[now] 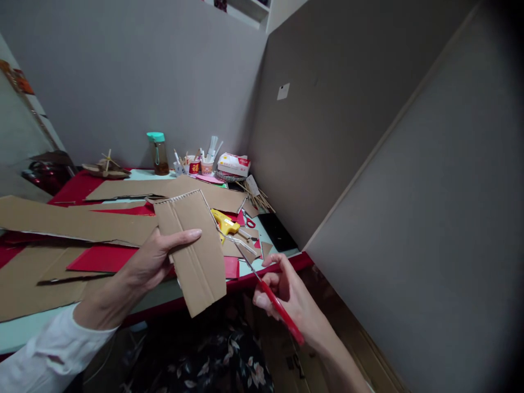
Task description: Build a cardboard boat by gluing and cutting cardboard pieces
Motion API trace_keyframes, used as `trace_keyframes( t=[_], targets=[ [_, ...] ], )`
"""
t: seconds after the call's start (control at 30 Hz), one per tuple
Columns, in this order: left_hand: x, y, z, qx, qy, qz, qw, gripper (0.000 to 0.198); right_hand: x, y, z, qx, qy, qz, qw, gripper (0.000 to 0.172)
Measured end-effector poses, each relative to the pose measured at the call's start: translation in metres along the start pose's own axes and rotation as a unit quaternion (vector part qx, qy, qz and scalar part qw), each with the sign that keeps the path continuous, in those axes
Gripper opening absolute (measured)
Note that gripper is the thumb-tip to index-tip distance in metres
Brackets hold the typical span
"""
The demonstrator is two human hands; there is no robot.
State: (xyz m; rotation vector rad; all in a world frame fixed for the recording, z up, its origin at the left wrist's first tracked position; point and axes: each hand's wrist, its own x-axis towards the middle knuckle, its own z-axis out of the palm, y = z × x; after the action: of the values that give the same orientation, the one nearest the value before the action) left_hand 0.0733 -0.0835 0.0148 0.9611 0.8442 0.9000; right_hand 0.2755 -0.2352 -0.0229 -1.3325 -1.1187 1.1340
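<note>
A brown cardboard piece [198, 265] with a corrugated top edge is gripped by my left hand [158, 254], the thumb lying across its face and the fingers behind it. My right hand [282, 289] is closed round the red-handled scissors [280, 311], its index finger bent above them. The scissor blades point up and left, toward the right edge of the cardboard; whether they touch it is hard to tell. Behind the cardboard lies a yellow glue gun [225, 222].
Large cardboard sheets [82, 218] and red pieces [102, 257] cover the table's left. At the back stand a bottle [159, 155], cups of sticks [207, 165] and a tissue pack [234, 164]. A black flat object [278, 232] lies near the right wall.
</note>
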Motion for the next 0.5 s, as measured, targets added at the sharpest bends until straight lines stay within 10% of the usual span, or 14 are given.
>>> trace_keyframes(
  t=[0.5],
  targets=[
    [0.015, 0.005, 0.014, 0.095, 0.029, 0.120, 0.988, 0.061, -0.018, -0.006, 0.001, -0.213, -0.006, 0.049, 0.976, 0.035]
  ],
)
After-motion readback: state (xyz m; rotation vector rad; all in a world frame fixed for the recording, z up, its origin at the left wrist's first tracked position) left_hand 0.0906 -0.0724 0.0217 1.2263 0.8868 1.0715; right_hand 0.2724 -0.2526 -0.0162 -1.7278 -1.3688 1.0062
